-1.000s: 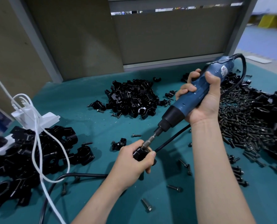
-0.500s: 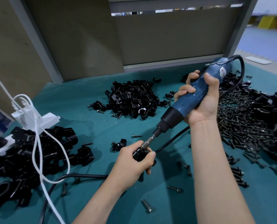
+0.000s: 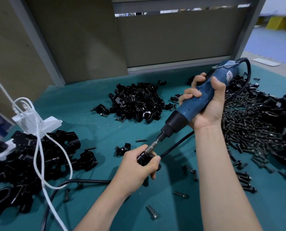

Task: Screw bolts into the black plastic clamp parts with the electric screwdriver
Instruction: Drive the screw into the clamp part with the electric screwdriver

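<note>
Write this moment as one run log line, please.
left hand: grips clamp part | right hand: grips electric screwdriver | bit: tip meets clamp part

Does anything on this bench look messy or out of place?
Stray bolts lie scattered on the green mat, apart from the bolt heap at right. A white cable drapes over the left pile of black clamps.

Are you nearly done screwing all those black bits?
Not nearly. Clamps at the left seem bolted already. The left hand grips one clamp part while the right hand holds the screwdriver bit on it. A big bolt heap and a pile of parts wait.
</note>
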### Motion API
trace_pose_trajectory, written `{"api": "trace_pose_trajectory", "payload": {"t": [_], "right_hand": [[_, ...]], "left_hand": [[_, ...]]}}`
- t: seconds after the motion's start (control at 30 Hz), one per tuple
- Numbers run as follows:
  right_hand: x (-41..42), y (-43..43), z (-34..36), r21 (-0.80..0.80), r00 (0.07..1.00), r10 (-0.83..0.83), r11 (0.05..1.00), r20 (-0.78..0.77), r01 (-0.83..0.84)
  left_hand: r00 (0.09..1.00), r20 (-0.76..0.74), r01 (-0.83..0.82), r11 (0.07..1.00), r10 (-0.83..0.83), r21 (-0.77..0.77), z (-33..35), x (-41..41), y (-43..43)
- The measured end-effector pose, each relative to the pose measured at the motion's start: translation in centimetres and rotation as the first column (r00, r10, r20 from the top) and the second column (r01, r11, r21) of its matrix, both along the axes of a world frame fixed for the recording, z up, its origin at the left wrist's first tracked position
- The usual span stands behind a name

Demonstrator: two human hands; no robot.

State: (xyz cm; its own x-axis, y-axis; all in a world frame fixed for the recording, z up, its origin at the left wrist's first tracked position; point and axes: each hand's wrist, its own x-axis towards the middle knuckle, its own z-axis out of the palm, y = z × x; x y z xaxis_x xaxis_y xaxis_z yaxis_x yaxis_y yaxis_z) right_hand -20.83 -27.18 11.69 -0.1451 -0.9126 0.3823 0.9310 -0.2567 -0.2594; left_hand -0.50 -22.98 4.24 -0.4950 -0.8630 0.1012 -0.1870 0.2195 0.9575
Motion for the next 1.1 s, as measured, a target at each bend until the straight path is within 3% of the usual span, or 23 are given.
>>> {"api": "trace_pose_trajectory", "payload": {"t": [0.37, 0.5, 0.57, 0.67, 0.77, 0.87, 1.03, 1.1], "right_hand": [[-0.4, -0.1, -0.5, 0.044, 1.0, -0.016, 0.999, -0.006, 0.016], [-0.3, -0.1, -0.5, -0.039, 0.996, 0.036, 0.999, 0.079, -0.033], [-0.2, 0.0, -0.5, -0.122, 0.985, 0.093, 0.99, 0.144, -0.075], [-0.1, 0.2, -0.3, -0.245, 0.964, 0.195, 0.958, 0.184, -0.147], [-0.3, 0.6, -0.1, -0.282, 0.958, 0.222, 0.945, 0.181, -0.166], [-0.5, 1.0, -0.3, -0.26, 0.962, 0.205, 0.953, 0.179, -0.155], [-0.8, 1.4, 0.6, -0.243, 0.965, 0.198, 0.958, 0.169, -0.154], [-1.3, 1.7, 1.2, -0.265, 0.957, 0.224, 0.949, 0.183, -0.172]], "left_hand": [[1.0, -0.004, -0.005, 1.0, 0.005, 0.027, 0.2, -0.1, 0.1], [0.995, -0.094, 0.048, 0.992, -0.037, 0.121, 0.6, 0.0, 0.1], [0.978, -0.194, 0.137, 0.941, -0.079, 0.309, 0.8, 0.2, 0.2], [0.917, -0.362, 0.359, 0.745, -0.168, 0.562, 1.1, 0.5, 0.1], [0.867, -0.415, 0.489, 0.629, -0.276, 0.604, 1.1, 0.9, -0.4], [0.846, -0.42, 0.531, 0.579, -0.328, 0.619, 1.2, 1.1, -0.7], [0.818, -0.479, 0.574, 0.522, -0.32, 0.631, 1.0, 1.5, -1.0], [0.824, -0.525, 0.548, 0.537, -0.215, 0.641, 1.1, 1.8, -1.3]]}}
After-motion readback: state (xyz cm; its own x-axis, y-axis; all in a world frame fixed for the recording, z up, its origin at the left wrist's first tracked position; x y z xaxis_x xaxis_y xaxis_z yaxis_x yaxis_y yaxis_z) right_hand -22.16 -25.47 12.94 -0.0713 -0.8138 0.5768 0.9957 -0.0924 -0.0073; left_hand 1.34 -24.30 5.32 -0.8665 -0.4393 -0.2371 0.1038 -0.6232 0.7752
